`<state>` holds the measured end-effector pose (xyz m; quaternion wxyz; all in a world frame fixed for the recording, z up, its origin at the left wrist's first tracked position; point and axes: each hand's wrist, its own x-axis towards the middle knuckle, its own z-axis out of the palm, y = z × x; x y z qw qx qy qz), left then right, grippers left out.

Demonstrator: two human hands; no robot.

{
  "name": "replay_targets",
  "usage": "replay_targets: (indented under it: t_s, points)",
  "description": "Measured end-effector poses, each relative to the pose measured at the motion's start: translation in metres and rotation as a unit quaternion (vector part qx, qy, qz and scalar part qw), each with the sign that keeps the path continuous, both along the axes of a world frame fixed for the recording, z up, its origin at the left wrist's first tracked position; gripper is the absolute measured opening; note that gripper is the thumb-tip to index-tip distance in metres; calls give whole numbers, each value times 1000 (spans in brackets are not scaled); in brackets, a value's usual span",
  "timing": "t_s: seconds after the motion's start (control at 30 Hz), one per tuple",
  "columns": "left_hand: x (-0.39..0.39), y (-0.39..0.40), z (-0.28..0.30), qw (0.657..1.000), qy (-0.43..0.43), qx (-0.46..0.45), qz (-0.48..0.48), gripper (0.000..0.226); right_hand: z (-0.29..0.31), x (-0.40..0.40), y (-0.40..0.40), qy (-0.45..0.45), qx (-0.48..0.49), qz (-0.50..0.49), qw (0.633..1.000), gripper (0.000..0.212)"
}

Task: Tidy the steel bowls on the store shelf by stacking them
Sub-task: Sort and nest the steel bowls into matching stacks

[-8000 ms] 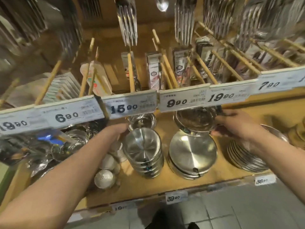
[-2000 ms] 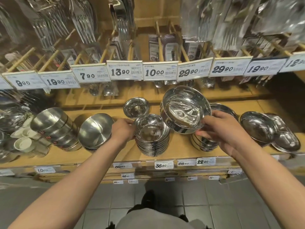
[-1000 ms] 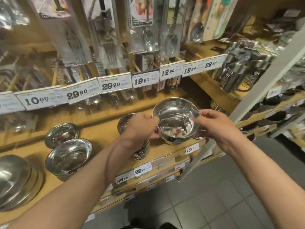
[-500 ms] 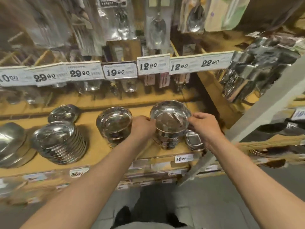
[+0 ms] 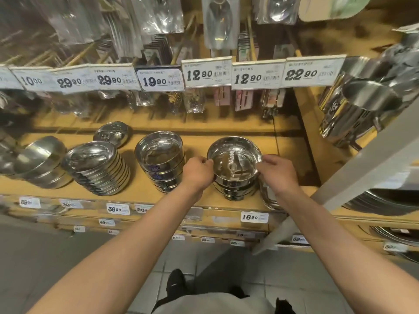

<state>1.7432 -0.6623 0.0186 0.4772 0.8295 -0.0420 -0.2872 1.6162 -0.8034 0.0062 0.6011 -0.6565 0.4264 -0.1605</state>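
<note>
A shiny steel bowl sits on top of a short stack of like bowls on the wooden shelf. My left hand pinches its left rim and my right hand pinches its right rim. To the left stands another stack of deep steel bowls, close beside my left hand. Further left is a leaning stack of shallow steel bowls.
More steel bowls lie at the far left, and a single small bowl stands behind them. Price tags hang over the shelf with packaged cutlery above. A grey upright post and steel containers crowd the right.
The bowl I carried in both hands has come down onto the right-hand stack. My view has shifted slightly, and both hands stay on its rim.
</note>
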Motion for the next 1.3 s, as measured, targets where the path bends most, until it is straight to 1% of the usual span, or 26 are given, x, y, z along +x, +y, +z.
replay_targets:
  t_s: [0.07,0.13,0.2,0.23,0.33,0.43,0.57,0.7,0.8,0.83,0.9,0.97,1.07,1.1,1.17,1.2,1.23,1.3]
  points:
    - [2,-1,-2,1000,-4,3,0,25,-2,0,1,-9,3,-11,1000,27]
    - [4,-3,-3,1000,-14,3,0,27,-5,2,2,-13,7,-14,1000,23]
    - [6,-4,-6,1000,-23,7,0,29,-9,1,5,-6,2,-12,1000,34]
    - [7,-5,-8,1000,-27,9,0,29,-12,1,5,-4,-2,-14,1000,35]
    - [7,-6,-14,999,-35,12,1,29,-13,-1,4,0,-12,-9,1000,28]
    - [8,-8,-17,999,-49,19,2,25,-13,0,2,2,-22,-7,1000,34]
    - [10,-7,-22,998,-57,23,-5,28,-13,-1,2,21,-30,8,999,25]
    - [10,-7,-24,998,-54,21,-15,29,-16,-3,3,22,-28,4,999,27]
    - [9,-6,-26,998,-58,18,-11,30,-17,-2,1,20,-13,5,1000,16]
    - [9,-5,-26,998,-58,17,-11,30,-18,-2,0,20,-6,6,1000,16]
    - [8,-5,-24,998,-55,19,-14,30,-17,-2,0,24,1,11,1000,23]
    - [5,-4,-17,998,-63,22,-16,32,-13,-4,1,41,-8,5,999,27]
    - [1,4,-1,996,-91,13,-22,38,0,-14,4,34,-77,-14,996,14]
    - [-1,10,7,994,-103,4,-27,38,7,-17,7,21,-101,-17,995,15]
    - [-1,25,30,991,-129,-19,-36,27,26,-18,15,-2,-137,-9,991,29]
    - [0,34,42,990,-132,-36,-35,22,38,-15,21,-11,-145,-1,989,34]
    - [3,45,54,990,-125,-56,-32,22,49,-9,30,-19,-143,7,990,34]
    - [14,69,76,991,-99,-94,-11,24,72,9,52,-35,-112,27,993,30]
